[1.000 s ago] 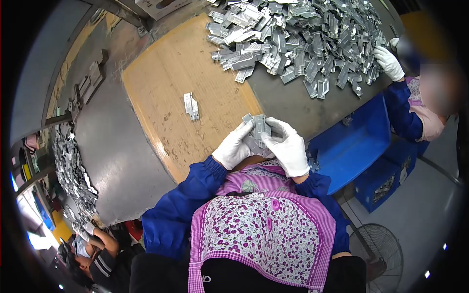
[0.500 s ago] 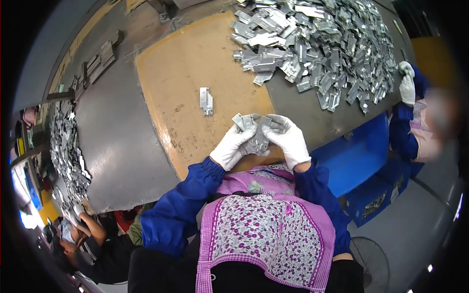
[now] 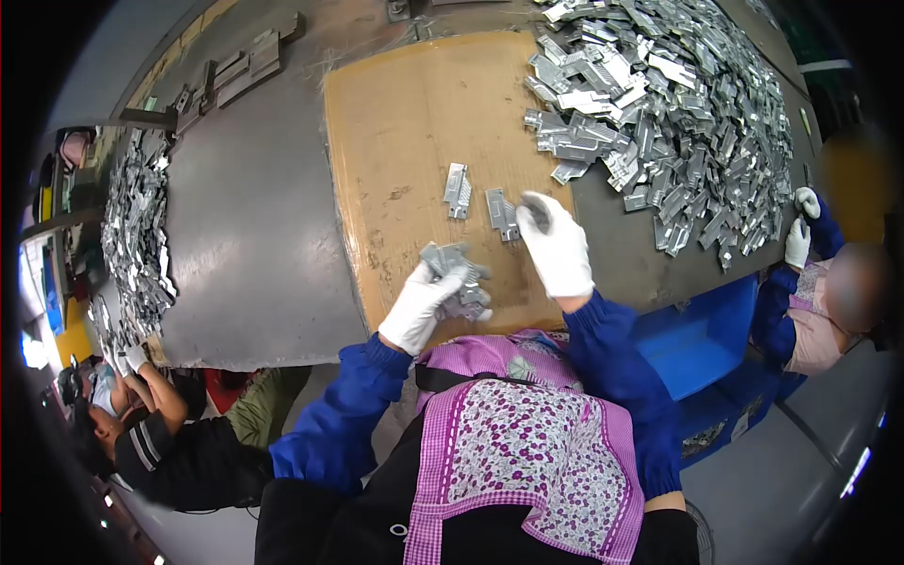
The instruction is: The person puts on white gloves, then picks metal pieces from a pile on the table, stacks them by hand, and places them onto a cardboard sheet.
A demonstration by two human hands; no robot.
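Observation:
My left hand (image 3: 426, 303), in a white glove, is closed around several small grey metal parts (image 3: 459, 273) stacked loosely together. To the right, my gloved right hand (image 3: 557, 247) hovers beside a flat metal part (image 3: 502, 215) lying on the cardboard sheet (image 3: 414, 122). Its fingers are curled but apart, and I see no part gripped in them. Another stepped metal part (image 3: 457, 191) lies on the cardboard, a little to the left of the first, roughly parallel to it.
A large heap of similar metal parts (image 3: 678, 122) covers the table's right side. More parts (image 3: 137, 235) are piled at the far left. Flat metal bars (image 3: 250, 68) lie at the back left. Blue bins (image 3: 711, 344) stand below the right edge. Co-workers' gloved hands (image 3: 799, 240) show at both sides.
My right hand has moved away from my left, and a second metal part now lies on the cardboard beside it. My left hand still holds its bunch. The camera view has shifted.

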